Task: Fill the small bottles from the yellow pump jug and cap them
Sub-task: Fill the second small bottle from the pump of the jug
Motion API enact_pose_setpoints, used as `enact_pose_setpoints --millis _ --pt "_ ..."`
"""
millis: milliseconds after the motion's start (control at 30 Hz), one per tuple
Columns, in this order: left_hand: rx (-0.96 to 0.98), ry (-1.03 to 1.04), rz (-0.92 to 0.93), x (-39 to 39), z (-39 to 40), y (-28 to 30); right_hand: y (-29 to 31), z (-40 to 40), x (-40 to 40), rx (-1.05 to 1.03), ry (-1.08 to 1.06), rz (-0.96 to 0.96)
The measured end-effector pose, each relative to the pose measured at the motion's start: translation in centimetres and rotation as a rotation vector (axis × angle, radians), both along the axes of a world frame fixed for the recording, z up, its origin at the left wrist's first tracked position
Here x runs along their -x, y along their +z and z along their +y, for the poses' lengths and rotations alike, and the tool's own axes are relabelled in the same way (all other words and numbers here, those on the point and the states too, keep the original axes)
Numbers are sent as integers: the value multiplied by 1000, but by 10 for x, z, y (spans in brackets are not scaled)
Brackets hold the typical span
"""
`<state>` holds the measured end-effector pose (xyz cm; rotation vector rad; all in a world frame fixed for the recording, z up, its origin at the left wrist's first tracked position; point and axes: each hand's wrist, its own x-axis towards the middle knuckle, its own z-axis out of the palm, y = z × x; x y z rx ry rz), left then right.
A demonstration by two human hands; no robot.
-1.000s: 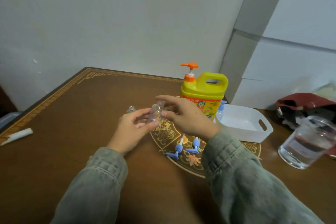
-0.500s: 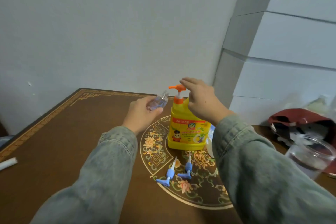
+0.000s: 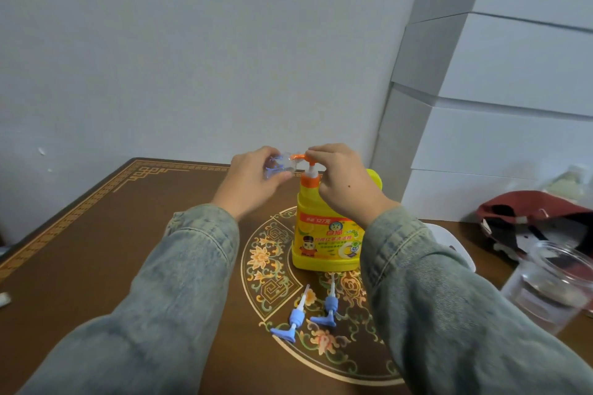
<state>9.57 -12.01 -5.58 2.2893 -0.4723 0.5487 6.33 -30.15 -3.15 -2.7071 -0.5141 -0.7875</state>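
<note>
The left hand [image 3: 248, 181] holds a small clear plastic bottle [image 3: 278, 166] tilted on its side, its mouth up against the spout of the orange pump head [image 3: 303, 158]; the fingers are wrapped around the bottle, which they partly hide, and whether any liquid is inside is too blurred to tell. The right hand [image 3: 343, 181] rests on top of the pump head with its fingers curled down over it, covering most of the plunger, so how hard they press cannot be told. The yellow plastic pump jug [image 3: 324, 237] stands upright on the brown desk [image 3: 96, 250], on its round floral inlay; the jug's handle side is hidden behind the right wrist. Two small blue-and-white pump caps [image 3: 313, 314] lie on the inlay just in front of the jug. A white plastic tray [image 3: 454, 244] shows only as a sliver behind the right denim sleeve. At the right edge a clear glass jar [image 3: 552, 289] is blurred, with a dark red cap [image 3: 529, 218] behind it.
</note>
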Motion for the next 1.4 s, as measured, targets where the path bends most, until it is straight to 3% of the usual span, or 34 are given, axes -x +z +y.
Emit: enact_pose_setpoints --millis 300,500,1000,1400 --pt "-223 -32 -127 -5 -11 6 -12 8 3 -91 -1 -109" --pt "-175 -25 -118 -1 -12 9 -1 13 0 53 -60 -82" --pt "-137 -8 -95 2 -16 0 -15 8 -7 -120 -2 -179" --pt "-130 -13 -63 9 -16 4 -12 11 -5 -33 -5 -134"
